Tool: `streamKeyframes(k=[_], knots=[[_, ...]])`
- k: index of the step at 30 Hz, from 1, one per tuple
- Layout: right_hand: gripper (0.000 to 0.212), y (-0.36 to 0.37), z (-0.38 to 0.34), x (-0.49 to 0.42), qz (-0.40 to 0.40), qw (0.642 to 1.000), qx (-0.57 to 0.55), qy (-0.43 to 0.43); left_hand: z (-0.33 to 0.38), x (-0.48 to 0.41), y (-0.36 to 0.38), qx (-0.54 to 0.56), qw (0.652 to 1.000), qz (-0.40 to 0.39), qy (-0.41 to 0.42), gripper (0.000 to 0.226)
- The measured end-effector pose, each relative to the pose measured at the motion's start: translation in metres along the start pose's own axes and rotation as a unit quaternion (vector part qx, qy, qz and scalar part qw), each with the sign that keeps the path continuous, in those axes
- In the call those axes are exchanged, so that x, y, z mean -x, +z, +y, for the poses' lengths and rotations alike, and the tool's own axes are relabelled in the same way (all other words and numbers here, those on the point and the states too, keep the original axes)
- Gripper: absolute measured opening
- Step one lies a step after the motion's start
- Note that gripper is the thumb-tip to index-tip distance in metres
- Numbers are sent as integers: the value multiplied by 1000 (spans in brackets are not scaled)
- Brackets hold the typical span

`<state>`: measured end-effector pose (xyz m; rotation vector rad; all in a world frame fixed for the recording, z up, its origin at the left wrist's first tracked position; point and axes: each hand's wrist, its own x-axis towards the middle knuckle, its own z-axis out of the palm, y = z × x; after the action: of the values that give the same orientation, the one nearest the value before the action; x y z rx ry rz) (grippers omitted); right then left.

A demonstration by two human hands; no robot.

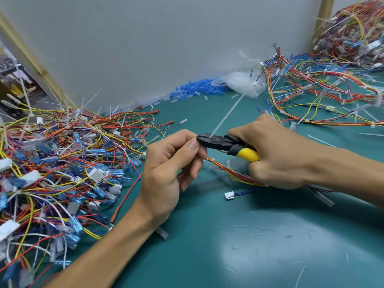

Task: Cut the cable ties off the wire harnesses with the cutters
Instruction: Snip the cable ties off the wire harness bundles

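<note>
My right hand [278, 150] grips the yellow and black handles of the cutters [224, 144], whose dark jaws point left. A long white cable tie [227, 115] sticks up and to the right from the jaws. My left hand [170, 173] pinches a wire harness [232, 172] right at the jaw tips; its red, yellow and orange wires run rightward under my right hand. How the jaws meet the tie is hidden by my left thumb.
A big tangle of harnesses [62, 163] covers the green mat [228, 246] on the left. More harnesses [332, 96] spread across the back right. Blue sleeves [193, 89] and a plastic bag [243, 82] lie by the grey wall. A small white connector [229, 195] lies under my hands.
</note>
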<state>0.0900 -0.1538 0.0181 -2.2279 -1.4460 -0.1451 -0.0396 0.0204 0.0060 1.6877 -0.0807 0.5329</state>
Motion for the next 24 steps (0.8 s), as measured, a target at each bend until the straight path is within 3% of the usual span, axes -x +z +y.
streamKeyframes(k=[13, 24], knots=[[19, -2, 12, -4, -5, 1000, 22, -6, -5, -4, -5, 9, 1000, 17, 5, 29], [11, -2, 9, 0, 0, 1000, -8, 6, -5, -3, -4, 26, 1000, 7, 14, 30]])
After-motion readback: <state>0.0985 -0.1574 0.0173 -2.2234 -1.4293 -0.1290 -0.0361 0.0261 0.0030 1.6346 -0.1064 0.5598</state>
